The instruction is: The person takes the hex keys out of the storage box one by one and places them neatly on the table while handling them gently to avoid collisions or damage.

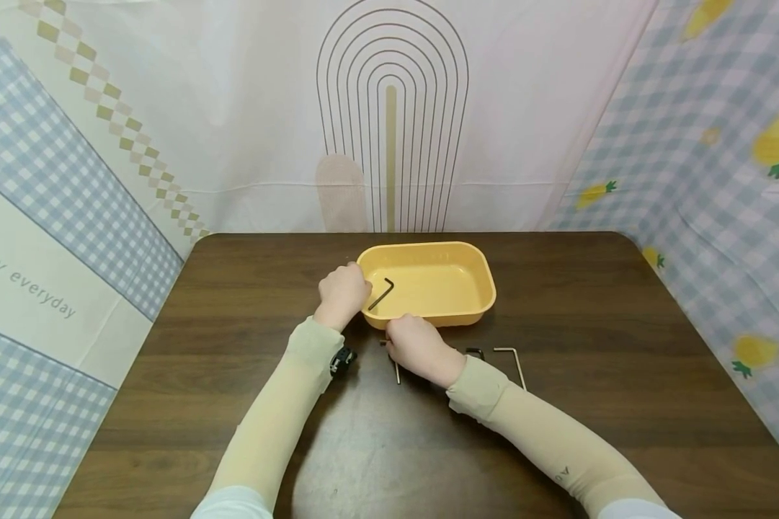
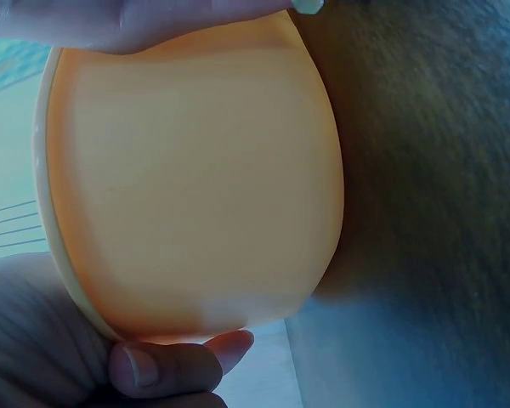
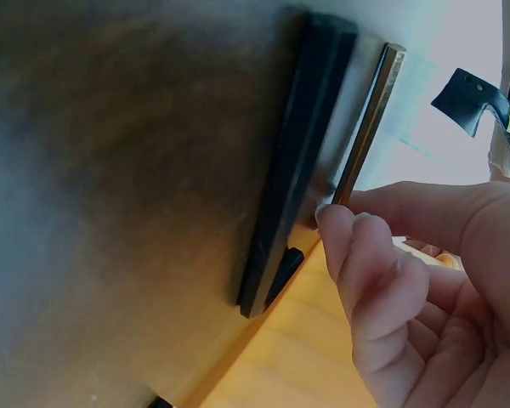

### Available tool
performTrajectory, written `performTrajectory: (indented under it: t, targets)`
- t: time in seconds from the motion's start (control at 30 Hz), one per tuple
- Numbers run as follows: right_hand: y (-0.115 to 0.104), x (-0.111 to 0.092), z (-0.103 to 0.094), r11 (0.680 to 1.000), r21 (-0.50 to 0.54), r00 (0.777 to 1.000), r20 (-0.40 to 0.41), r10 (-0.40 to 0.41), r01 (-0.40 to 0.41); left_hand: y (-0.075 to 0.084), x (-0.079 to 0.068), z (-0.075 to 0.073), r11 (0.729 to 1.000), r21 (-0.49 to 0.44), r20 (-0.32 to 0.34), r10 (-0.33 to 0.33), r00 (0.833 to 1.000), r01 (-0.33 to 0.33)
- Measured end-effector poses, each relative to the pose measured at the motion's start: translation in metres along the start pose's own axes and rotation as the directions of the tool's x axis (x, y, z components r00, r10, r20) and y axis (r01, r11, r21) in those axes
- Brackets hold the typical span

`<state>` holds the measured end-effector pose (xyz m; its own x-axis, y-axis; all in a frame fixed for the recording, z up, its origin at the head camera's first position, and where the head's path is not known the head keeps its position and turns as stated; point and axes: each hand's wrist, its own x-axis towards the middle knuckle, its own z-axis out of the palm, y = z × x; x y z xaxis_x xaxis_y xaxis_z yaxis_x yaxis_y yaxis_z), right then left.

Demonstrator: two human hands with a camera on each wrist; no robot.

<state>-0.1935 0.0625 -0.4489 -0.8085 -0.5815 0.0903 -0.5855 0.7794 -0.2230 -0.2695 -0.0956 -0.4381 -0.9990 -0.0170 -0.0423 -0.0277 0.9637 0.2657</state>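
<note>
My left hand (image 1: 345, 292) grips the left end of a yellow plastic basket (image 1: 476, 281). In the left wrist view its fingers (image 2: 166, 370) lie along the basket's outside. A black hex key (image 1: 381, 295) lies inside the basket, toward its left end. Just in front of the basket, my right hand (image 1: 421, 347) pinches a light metal hex key (image 3: 371, 123) between thumb and fingertips. Beside it in the right wrist view is a black hex key (image 3: 299, 170). The right hand covers part of the tools below it in the head view.
To the right of the right hand, a silver hex key (image 1: 517, 366) and a black one (image 1: 475, 352) lie on the dark wooden table (image 1: 597, 303). The right forearm (image 1: 545, 440) passes close to them. Patterned cloths (image 1: 259, 108) hang behind and beside the table.
</note>
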Motion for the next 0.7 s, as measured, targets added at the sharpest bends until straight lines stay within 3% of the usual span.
performTrajectory:
  t: [0.7]
  targets:
    - [-0.0003,-0.0004,-0.0001,0.999,-0.033,1.000,0.010,0.004,-0.004,0.0024,-0.0004,-0.0015,1.000,0.000,0.010,-0.011,1.000,0.011]
